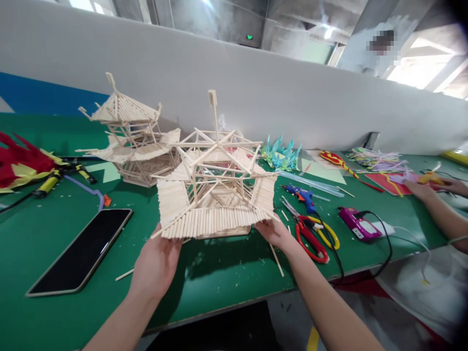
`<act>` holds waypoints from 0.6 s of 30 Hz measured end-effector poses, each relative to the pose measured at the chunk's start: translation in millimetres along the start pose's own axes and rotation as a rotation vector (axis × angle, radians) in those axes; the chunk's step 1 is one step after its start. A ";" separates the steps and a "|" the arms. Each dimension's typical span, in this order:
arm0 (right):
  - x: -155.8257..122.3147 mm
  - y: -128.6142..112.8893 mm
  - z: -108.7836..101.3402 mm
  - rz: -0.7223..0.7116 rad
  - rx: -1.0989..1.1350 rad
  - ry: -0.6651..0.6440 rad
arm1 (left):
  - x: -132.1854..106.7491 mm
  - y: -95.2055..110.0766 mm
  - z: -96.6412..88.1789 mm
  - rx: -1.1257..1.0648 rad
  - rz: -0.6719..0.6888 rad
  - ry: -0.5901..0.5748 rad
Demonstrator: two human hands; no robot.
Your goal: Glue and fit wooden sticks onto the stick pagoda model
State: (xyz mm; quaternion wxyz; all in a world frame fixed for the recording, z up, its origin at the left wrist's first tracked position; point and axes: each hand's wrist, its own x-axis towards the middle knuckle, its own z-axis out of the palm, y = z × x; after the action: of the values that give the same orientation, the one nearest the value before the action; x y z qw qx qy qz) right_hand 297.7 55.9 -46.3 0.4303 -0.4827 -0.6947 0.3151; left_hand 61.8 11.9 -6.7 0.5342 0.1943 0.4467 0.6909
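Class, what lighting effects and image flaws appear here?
Head view: daylight blows out at upper right; a glint marks the smartphone; a shadow darkens the green table below the held stick pavilion; the extreme top-right corner turns black.

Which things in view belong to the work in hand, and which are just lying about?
Work in hand (the last three judged likely):
- front stick model, held by left hand and right hand
- loose stick
- blue glue gun
- red-handled pliers

Apparently lying about:
- phone
- teal paper ornament
- purple box
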 end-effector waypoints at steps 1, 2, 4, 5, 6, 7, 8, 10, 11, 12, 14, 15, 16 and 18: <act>0.2 -0.3 0.2 -0.003 0.004 -0.016 | -0.1 -2.8 0.8 -0.011 -0.015 -0.010; 0.3 -0.7 0.3 -0.001 0.009 -0.022 | -0.1 -5.3 1.0 -0.027 -0.031 -0.019; 0.1 -1.4 0.0 0.011 0.014 -0.026 | 0.3 -8.5 0.8 -0.057 -0.053 -0.021; -0.1 -1.7 -0.3 0.021 0.015 -0.026 | 0.6 -9.1 0.7 -0.068 -0.058 -0.015; -0.3 -2.0 -0.6 0.031 0.014 -0.023 | 1.0 -9.0 0.8 -0.076 -0.062 -0.007; -0.4 -2.3 -1.1 0.043 0.012 -0.019 | 1.5 -8.3 1.1 -0.082 -0.064 0.001; -0.5 -2.8 -1.6 0.056 0.008 -0.015 | 2.2 -7.1 1.8 -0.085 -0.065 0.007; -0.1 -4.3 -3.1 0.086 -0.003 -0.010 | 4.0 -3.9 3.8 -0.088 -0.061 0.009; 0.4 -5.5 -4.0 0.102 -0.009 -0.010 | 5.1 -2.0 5.0 -0.089 -0.056 0.008; 1.1 -7.0 -4.8 0.116 -0.015 -0.011 | 6.2 -0.1 6.2 -0.090 -0.051 0.008; 3.1 -10.7 -6.3 0.136 -0.025 -0.008 | 8.4 4.1 8.4 -0.089 -0.044 0.013; 4.3 -12.8 -6.9 0.142 -0.028 -0.003 | 9.5 6.4 9.4 -0.088 -0.045 0.015; 5.6 -14.9 -7.3 0.144 -0.030 0.003 | 10.4 8.9 10.3 -0.086 -0.050 0.015; 8.6 -18.3 -7.7 0.146 -0.033 0.016 | 11.9 13.9 11.9 -0.085 -0.063 0.003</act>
State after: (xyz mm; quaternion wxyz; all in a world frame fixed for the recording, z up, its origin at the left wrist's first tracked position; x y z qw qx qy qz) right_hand 295.9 58.0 -24.8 0.4037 -0.5417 -0.6593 0.3300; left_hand 58.6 27.2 8.6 0.5628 0.1560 0.4238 0.6923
